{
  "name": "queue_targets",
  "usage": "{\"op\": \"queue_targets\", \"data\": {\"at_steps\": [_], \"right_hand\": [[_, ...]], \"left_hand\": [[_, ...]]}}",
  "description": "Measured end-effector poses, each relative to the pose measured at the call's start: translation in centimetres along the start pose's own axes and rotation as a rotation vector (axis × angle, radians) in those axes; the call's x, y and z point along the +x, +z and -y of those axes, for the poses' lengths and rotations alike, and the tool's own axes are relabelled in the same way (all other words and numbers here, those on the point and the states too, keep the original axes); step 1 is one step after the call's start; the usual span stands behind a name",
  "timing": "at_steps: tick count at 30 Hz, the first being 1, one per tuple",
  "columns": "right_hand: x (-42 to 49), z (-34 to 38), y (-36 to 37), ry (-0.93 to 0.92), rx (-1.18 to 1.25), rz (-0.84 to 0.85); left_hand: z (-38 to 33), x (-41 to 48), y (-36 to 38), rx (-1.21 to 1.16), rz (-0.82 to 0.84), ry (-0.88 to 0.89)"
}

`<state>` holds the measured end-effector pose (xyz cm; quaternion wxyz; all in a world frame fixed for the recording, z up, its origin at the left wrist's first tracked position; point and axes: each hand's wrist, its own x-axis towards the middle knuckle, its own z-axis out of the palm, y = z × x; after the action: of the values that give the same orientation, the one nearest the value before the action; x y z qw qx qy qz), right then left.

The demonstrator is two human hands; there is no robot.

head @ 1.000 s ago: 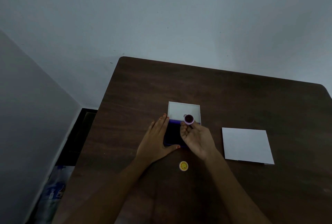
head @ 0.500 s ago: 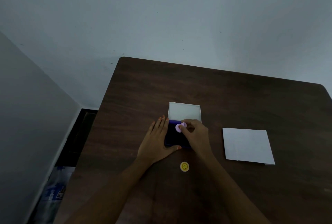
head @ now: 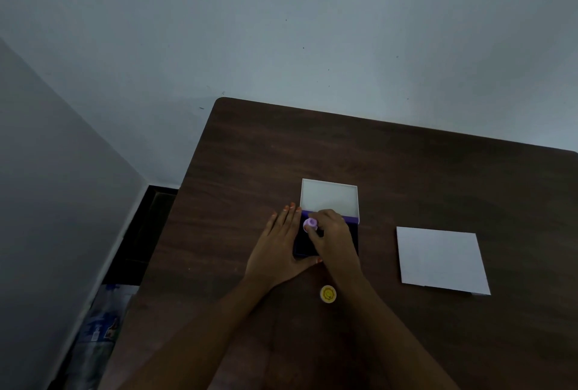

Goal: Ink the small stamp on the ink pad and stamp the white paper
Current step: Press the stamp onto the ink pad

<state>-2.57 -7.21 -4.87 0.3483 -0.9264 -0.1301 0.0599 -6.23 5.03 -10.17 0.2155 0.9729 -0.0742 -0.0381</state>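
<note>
Stamp, one, is pinched by the right hand on one ink pad, braced by the flat left hand; one white paper lies rightward.

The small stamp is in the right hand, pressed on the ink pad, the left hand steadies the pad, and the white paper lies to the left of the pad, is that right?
Not quite. The head view shows the white paper lying to the right of the ink pad, not the left. The rest holds: the right hand presses the small stamp on the pad while the left hand steadies it.
</note>
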Motion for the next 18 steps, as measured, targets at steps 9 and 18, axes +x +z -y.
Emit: {"op": "queue_targets", "data": {"at_steps": [9, 18], "right_hand": [[-1.1, 0.4, 1.3, 0.047, 0.058, -0.113], [-1.3, 0.4, 2.0, 0.022, 0.060, -0.151]], "left_hand": [[0.0, -0.2, -0.1, -0.014, -0.011, 0.020], [0.1, -0.1, 0.0, -0.017, -0.014, 0.024]]}}
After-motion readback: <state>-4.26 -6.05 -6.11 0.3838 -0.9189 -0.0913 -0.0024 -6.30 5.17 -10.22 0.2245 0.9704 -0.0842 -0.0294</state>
